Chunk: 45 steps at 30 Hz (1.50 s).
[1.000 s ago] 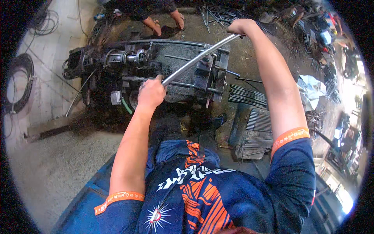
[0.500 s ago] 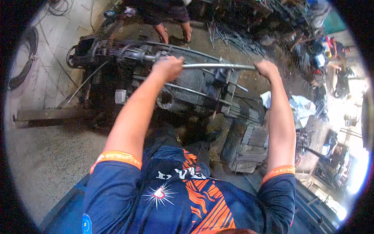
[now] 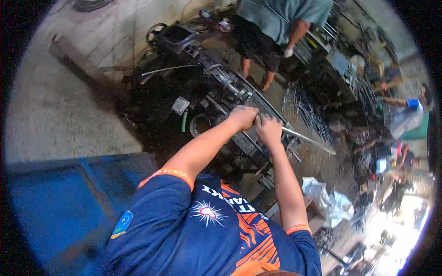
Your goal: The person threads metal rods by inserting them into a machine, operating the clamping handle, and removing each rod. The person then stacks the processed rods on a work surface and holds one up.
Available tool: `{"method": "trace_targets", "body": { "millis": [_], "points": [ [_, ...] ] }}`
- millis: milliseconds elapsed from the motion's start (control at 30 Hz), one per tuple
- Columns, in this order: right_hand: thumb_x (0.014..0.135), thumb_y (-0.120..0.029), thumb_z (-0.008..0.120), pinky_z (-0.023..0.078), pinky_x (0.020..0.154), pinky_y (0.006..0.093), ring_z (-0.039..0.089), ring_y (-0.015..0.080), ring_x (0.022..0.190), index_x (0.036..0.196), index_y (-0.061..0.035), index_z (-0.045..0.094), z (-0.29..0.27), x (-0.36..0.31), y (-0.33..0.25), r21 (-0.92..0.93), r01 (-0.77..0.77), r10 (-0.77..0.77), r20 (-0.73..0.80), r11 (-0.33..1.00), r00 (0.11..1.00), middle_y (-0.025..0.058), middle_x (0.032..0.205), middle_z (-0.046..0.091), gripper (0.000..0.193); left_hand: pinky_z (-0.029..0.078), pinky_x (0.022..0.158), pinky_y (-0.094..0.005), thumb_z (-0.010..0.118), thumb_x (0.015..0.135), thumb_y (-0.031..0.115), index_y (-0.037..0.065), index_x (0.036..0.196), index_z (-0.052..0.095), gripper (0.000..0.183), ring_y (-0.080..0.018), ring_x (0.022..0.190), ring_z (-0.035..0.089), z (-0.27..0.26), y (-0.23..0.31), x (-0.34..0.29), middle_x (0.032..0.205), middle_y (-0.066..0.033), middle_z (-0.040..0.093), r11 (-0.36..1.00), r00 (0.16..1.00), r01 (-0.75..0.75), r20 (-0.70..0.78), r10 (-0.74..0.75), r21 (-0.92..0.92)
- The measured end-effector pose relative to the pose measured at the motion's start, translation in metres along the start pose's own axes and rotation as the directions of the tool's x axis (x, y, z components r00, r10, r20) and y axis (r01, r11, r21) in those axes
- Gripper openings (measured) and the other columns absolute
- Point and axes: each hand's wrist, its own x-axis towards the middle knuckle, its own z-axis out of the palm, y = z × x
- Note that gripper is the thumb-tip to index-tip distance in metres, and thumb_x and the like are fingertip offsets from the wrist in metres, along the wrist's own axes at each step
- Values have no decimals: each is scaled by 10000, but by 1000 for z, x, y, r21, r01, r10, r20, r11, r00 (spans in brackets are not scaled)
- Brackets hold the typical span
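Observation:
A long, pale metal rod (image 3: 309,139) slants away to the right over a dark, greasy machine (image 3: 195,53) with rails and a round spindle-like part (image 3: 228,85). Both of my hands are closed on the rod, side by side above the machine. My left hand (image 3: 242,117) grips nearer the spindle-like part, and my right hand (image 3: 269,129) touches or nearly touches it. Past my right hand the free end sticks out. Whether the rod's other end enters the machine is hidden behind my left hand.
Across the machine stands a person in a grey-green shirt (image 3: 274,20). Loose metal rods (image 3: 311,112) lie on the floor beyond. Crumpled white sheeting (image 3: 329,202) is at right, a blue metal surface (image 3: 60,207) at lower left. Another person (image 3: 410,119) is at far right.
My right hand has slid along the rod toward my left hand, from wide apart to close together. The view has turned, bringing the person across the machine further into sight.

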Motion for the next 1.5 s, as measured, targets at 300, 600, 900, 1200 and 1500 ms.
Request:
{"method": "trace_targets", "body": {
  "millis": [300,600,900,1200,1500],
  "points": [
    [912,-365,513,528,656,487,667,368,743,898,-78,660,10,50,-79,104,246,-255,88,964,963,170,790,680,323,512,801,-378,648,825,190,-26,1098,622,349,-324,893,672,19,-117,-161,924,-182,688,705,609,340,-425,-669,-622],
    [950,-288,595,509,664,303,650,165,760,1105,23,621,93,171,-202,889,-425,-194,453,169,870,94,914,689,348,513,698,-318,692,875,178,32,1320,519,500,-173,799,624,-68,-245,-94,886,-73,664,750,366,-54,-712,-599,-659],
    [973,-198,497,490,742,327,605,196,831,1166,-42,584,109,253,-311,500,-516,102,780,-695,617,79,989,646,262,509,799,-336,658,866,109,39,1071,703,222,-259,933,630,-147,-359,-94,1008,-127,627,694,834,6,-379,-400,-720],
    [984,-191,444,315,471,253,335,82,464,1279,-90,511,23,306,-363,654,-397,451,744,-644,493,-27,658,447,319,498,749,-353,620,890,125,-1,1084,661,234,-258,861,637,-257,-542,2,970,-173,655,865,771,82,-519,-370,-494],
    [950,-104,430,440,446,264,440,101,488,1419,-129,437,68,359,-381,805,-518,419,593,-288,688,17,769,557,470,438,969,-503,603,924,205,15,1142,650,293,-398,1173,518,-333,-635,116,1238,-251,578,976,940,195,-266,-214,-98]
  ]
}}
